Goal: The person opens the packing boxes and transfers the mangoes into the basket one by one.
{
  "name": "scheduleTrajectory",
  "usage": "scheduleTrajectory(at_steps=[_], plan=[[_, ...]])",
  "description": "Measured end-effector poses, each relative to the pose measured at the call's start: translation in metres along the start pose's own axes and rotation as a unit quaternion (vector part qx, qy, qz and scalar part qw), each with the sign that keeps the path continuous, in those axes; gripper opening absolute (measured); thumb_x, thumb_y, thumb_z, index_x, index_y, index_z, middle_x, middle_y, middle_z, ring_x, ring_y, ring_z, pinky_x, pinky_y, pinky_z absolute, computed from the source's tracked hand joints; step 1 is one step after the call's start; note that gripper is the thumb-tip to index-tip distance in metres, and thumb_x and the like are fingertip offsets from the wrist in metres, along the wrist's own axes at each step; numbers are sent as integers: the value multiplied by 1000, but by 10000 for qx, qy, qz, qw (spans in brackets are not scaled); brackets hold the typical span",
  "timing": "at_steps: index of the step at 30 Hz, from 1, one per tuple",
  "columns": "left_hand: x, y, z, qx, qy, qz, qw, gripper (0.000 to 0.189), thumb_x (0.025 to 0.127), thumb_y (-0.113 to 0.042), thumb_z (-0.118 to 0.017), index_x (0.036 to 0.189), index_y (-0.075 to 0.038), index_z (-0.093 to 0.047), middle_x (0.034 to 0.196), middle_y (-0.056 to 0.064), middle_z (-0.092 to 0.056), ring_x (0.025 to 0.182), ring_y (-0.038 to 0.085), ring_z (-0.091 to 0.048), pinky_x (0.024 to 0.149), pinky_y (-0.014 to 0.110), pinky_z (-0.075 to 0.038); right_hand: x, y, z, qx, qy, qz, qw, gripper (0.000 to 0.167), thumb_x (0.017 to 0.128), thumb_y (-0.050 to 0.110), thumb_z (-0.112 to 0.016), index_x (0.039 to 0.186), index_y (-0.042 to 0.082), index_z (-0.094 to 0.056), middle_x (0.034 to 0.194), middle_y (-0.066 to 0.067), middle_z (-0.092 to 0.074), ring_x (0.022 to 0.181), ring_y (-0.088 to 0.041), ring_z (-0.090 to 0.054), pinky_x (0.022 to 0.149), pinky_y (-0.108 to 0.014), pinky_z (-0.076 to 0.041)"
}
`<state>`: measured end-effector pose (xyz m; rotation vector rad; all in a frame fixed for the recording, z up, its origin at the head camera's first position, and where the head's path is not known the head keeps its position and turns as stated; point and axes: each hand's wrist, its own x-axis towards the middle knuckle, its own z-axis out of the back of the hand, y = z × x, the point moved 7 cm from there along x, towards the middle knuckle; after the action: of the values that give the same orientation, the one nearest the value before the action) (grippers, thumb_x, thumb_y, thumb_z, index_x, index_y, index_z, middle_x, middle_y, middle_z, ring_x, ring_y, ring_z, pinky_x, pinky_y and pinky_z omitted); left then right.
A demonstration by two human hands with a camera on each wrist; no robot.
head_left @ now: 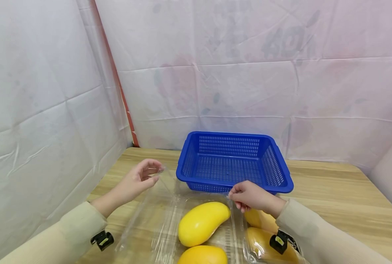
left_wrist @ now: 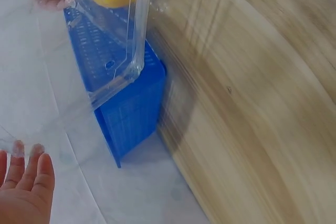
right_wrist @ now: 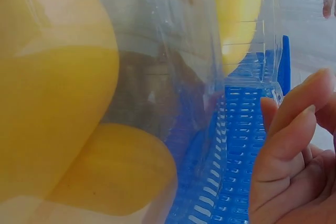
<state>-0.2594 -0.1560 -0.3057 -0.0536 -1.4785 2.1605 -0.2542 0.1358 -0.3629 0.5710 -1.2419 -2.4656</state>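
Observation:
An opened clear plastic clamshell box [head_left: 169,223] lies in front of the blue basket, its lid raised on the left. Inside are a yellow mango [head_left: 202,223] and, nearer, another mango [head_left: 204,256], cut off by the frame. My left hand [head_left: 143,178] touches the lid's far corner with its fingertips; thumb and fingers stand apart. In the left wrist view, clear plastic meets the fingertips [left_wrist: 38,150]. With bent fingers, my right hand [head_left: 250,197] pinches the box's far right corner. Below that wrist sits a second clear box with orange-yellow mangoes [head_left: 268,244], partly hidden by the arm.
The blue basket [head_left: 235,186], with slotted walls and no contents visible, stands just behind the box. White cloth [head_left: 242,91] hangs along the back and left of the wooden table [head_left: 341,198]. Bare wood extends to the right.

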Motion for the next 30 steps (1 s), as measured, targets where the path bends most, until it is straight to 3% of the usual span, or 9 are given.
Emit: scheduleTrajectory(at_steps=[10,19,25,30], plan=[[-7,3,7,124,-62,-51,9999,27,90,1,-54,117,-1,-51,121,23,-52,116,37,-50,84,34,-49,-2,-2,-2,144,236,-75,9996,19,94,15,-53,97,-2,-61,58,-3,-54,48,-12,-50,46,-23,-39],[-11,10,17,560,-368,-240,9975,13,90,1,-55,102,-2,-58,121,19,-56,108,21,-54,79,27,-47,-3,-6,-6,403,534,-244,9975,28,94,19,-53,105,-6,-58,59,-3,-55,47,-10,-49,45,-21,-36],[-19,20,25,1016,-706,-52,9923,16,89,0,-55,99,-7,-66,119,10,-57,105,16,-53,74,26,-46,-5,-10,-9,757,809,-379,9931,35,95,22,-52,111,-9,-53,60,-3,-55,46,-8,-49,45,-19,-35],[-26,30,30,1324,-923,175,9867,22,90,-3,-55,107,-5,-69,116,10,-57,82,13,-53,64,24,-43,-6,-13,-10,882,904,-426,9911,36,95,23,-52,110,-10,-52,62,-4,-56,47,-8,-50,45,-19,-36]])
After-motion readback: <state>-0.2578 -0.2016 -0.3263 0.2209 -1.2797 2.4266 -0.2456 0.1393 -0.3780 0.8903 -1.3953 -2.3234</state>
